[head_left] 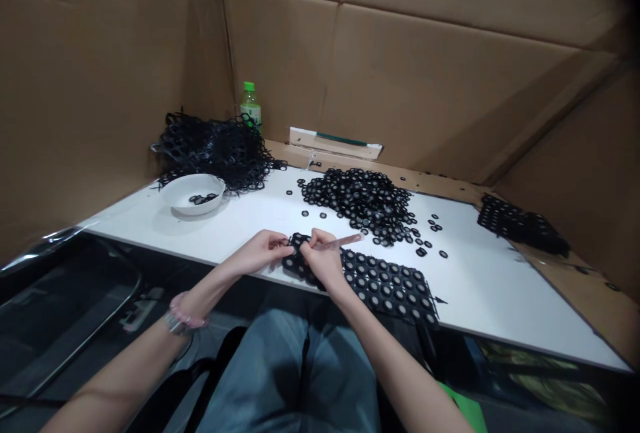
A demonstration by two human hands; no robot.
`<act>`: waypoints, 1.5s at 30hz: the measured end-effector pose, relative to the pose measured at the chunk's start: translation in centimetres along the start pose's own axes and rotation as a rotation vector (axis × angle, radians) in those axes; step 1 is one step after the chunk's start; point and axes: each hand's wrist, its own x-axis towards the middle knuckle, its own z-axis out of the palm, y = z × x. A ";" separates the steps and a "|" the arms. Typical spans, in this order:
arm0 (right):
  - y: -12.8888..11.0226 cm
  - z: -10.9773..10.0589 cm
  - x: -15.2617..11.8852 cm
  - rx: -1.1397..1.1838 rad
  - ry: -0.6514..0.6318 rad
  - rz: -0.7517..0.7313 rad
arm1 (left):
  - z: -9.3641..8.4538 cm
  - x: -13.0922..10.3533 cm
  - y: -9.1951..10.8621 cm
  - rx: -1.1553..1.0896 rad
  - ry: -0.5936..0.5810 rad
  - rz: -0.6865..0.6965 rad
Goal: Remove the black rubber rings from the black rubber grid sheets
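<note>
A black sheet of joined round pieces lies along the front edge of the white table, its right part uncovered. At the sheet's left end, my left hand has its thumb and index finger on the edge. My right hand is closed around a thin pinkish tool, which points up to the right; its fingertips are over the sheet, beside my left thumb. What lies under the right fingers is hidden. Behind the sheet is a heap of small black rings with pale centres, some scattered loose around it.
A white bowl with several black pieces stands at the left, before a tangle of black strips. Behind is a green-capped bottle. More black sheets lie at the right. Cardboard walls surround the white table.
</note>
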 end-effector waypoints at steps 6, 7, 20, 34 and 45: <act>0.6 -0.4 0.3 0.275 0.100 0.070 | 0.0 -1.7 1.3 0.391 -0.005 -0.066; 0.6 -0.3 0.3 0.289 0.108 0.071 | 0.2 -1.9 1.4 0.423 -0.004 -0.080; -0.6 0.2 -1.2 0.077 -0.076 0.074 | 0.4 -2.3 0.3 0.306 0.015 -0.038; -0.3 0.6 -1.4 -0.154 -0.139 -0.175 | 0.8 -2.1 -0.7 0.069 0.047 0.008; -0.2 -3.4 3.1 0.404 0.234 0.087 | -1.0 0.3 2.6 0.741 0.302 0.027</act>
